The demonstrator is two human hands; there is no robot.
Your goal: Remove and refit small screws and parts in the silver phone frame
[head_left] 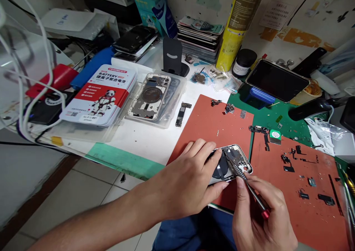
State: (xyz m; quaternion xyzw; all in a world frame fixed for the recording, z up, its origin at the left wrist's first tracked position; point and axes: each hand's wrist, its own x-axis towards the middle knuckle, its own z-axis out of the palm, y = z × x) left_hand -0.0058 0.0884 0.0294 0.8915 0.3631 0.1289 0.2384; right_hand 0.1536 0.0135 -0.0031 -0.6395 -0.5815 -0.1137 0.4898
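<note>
My left hand (191,169) lies over a phone housing (238,153), its fingers pressed on the frame and holding it at the mat's near edge. Inside that open housing sit a round black charging coil (221,166) and metal plates. Between the thumb and fingers of my right hand (263,210) is a slim metal hand tool (239,171) with a ridged grip and a red end cap. Its narrow tip reaches into the housing beside the coil, close to my left fingertips; what kind of tip it is I cannot make out.
Small phone parts (304,195) lie scattered on the orange mat (313,228). Left of it are a logic board (183,114), a second phone housing (149,96) on a plastic case, and a battery box (98,95). Behind stand a yellow spray can (240,25) and a propped phone (278,80).
</note>
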